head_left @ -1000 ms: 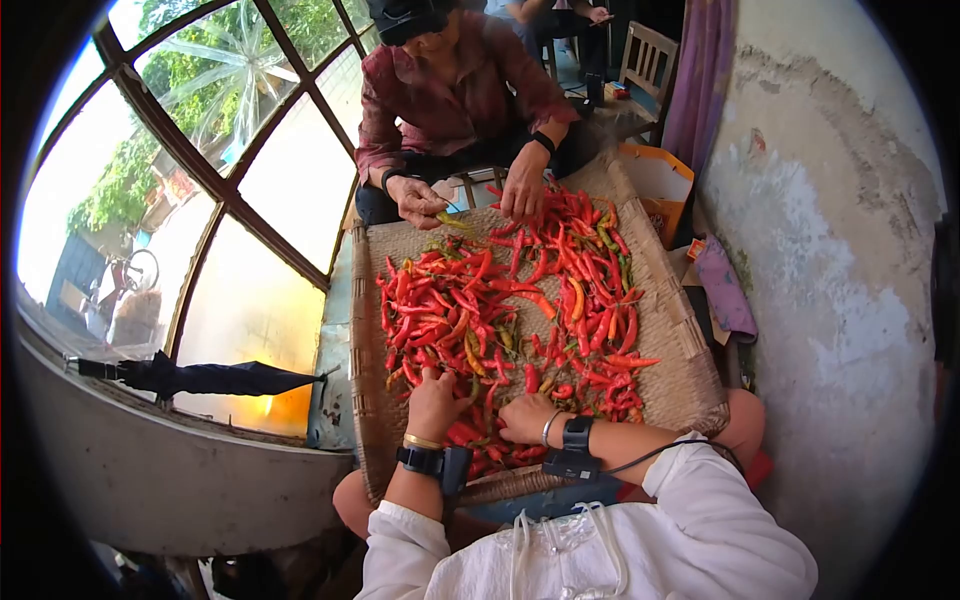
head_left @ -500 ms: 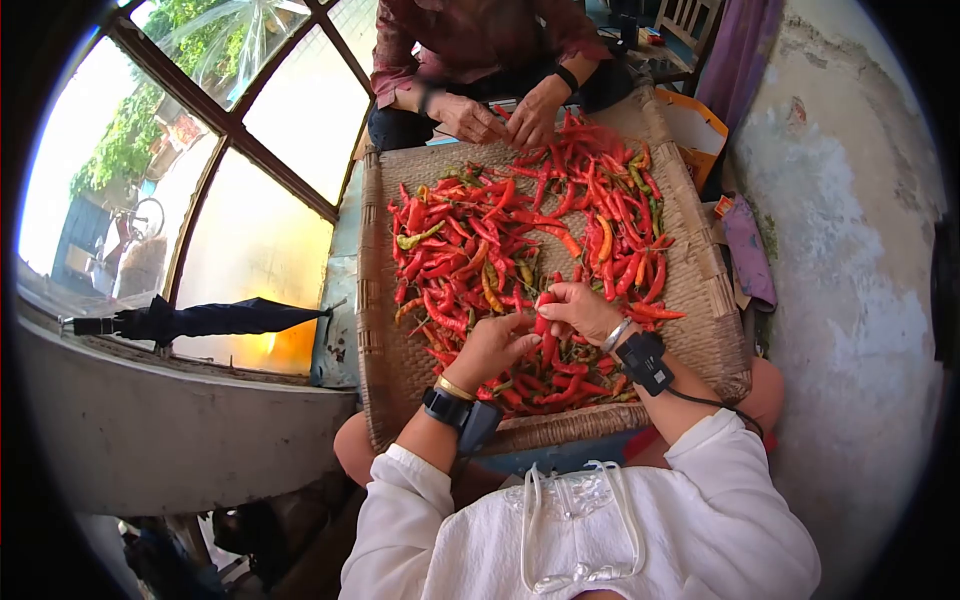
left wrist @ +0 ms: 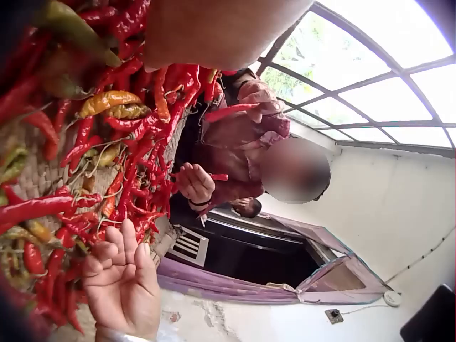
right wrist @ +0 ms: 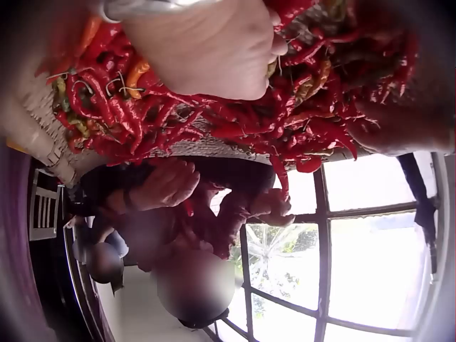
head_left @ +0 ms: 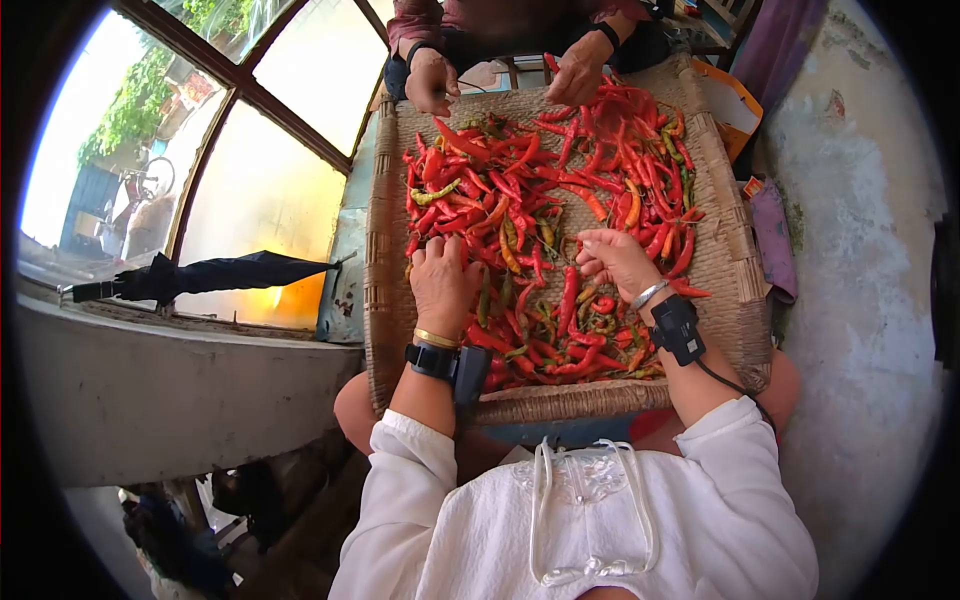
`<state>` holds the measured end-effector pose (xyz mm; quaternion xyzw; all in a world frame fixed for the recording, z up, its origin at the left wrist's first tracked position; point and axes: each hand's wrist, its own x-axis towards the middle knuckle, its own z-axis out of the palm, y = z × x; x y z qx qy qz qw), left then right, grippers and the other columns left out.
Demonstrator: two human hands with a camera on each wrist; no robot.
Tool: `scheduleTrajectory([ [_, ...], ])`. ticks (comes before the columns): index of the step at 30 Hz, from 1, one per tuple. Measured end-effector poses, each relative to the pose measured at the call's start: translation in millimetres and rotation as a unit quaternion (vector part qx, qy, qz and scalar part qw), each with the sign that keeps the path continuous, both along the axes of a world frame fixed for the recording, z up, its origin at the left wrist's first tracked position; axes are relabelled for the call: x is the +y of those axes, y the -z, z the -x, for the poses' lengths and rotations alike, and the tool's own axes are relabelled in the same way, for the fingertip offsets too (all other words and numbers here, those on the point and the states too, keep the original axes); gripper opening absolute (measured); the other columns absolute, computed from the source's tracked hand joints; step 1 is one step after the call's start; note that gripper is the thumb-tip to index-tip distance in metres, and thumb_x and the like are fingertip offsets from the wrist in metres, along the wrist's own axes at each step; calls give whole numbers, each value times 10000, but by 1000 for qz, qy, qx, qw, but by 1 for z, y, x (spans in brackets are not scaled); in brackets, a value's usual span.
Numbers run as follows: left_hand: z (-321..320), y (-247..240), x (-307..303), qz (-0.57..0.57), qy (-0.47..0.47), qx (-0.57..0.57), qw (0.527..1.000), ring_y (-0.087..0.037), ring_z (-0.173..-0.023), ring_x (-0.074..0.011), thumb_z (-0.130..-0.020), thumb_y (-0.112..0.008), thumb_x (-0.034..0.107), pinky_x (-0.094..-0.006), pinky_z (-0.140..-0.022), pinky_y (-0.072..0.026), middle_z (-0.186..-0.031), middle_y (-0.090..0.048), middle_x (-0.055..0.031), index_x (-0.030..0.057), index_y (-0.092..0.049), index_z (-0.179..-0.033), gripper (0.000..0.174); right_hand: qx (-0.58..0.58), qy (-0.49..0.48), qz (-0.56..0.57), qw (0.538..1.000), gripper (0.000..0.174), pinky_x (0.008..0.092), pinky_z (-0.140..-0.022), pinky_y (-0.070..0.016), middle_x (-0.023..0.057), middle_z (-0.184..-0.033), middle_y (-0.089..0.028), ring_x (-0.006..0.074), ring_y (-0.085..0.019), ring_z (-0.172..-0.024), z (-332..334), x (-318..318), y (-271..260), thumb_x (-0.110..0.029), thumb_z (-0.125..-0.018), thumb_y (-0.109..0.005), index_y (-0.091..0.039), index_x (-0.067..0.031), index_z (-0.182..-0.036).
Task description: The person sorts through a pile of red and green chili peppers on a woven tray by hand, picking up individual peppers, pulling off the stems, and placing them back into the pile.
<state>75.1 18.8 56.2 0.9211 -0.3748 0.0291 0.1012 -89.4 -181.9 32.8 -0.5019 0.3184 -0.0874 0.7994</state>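
Red chili peppers (head_left: 568,300), with some orange and green ones among them, lie in heaps on a woven tray (head_left: 725,260). My left hand (head_left: 445,285) reaches over the left heap, back of the hand up and fingers bent down among the peppers. Its fingertips are hidden, so I cannot tell whether they hold a pepper. To the right, my right hand (head_left: 617,262) is above the near peppers with loosely bent fingers. In the left wrist view the palm of this right hand (left wrist: 125,288) shows nothing held.
Across the tray a person's hands (head_left: 578,72) work over the far edge; one holds a red pepper (left wrist: 231,112). A folded umbrella (head_left: 220,275) lies on the windowsill at left. An orange-edged box (head_left: 735,105) stands right of the tray, near the wall (head_left: 860,300).
My hands were together at a red pepper half a second ago. Since then they have parted, the left moving up and left to the left heap, the right drawing away rightward.
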Motion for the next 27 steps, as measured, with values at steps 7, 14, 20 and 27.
scheduleTrajectory([
  [7, -7, 44, -7, 55, 34, 11, 998, -447, -1029, -367, -679, -693, 273, -427, -922, -334, -1240, -435, -162, 72, -428, -1234, 647, 47, -98, 86, 990, 289, 192, -468, -448, 26, -764, -598, 70, -567, -597, -6, 18, 5, -185, -871, -526, -544, 15, -1080],
  [14, 21, 42, -11, 98, 145, 64, 983, -472, -944, -341, -659, -571, 34, -408, -824, -386, -1151, -499, -129, 100, -535, -1116, 463, 68, -139, 102, 983, 273, 186, -474, -466, 33, -790, -609, 60, -571, -603, -6, 20, 7, -156, -883, -510, -534, 23, -1088],
  [20, 48, 20, -23, 87, 265, 119, 953, -502, -865, -309, -660, -582, 14, -368, -750, -432, -1065, -552, -82, 114, -563, -1099, 451, 89, -121, 167, 974, 289, 190, -471, -430, 10, -805, -604, 67, -559, -605, -5, 20, 21, -225, -855, -551, -561, -16, -1055],
  [27, 54, 13, -26, 157, 336, 136, 919, -517, -857, -303, -657, -584, -19, -376, -759, -451, -1067, -556, -86, 85, -561, -1082, 438, 33, -138, 55, 988, 337, 185, -465, -423, 9, -825, -616, 64, -560, -600, -6, 25, 10, -329, -883, -522, -572, -38, -1045],
])
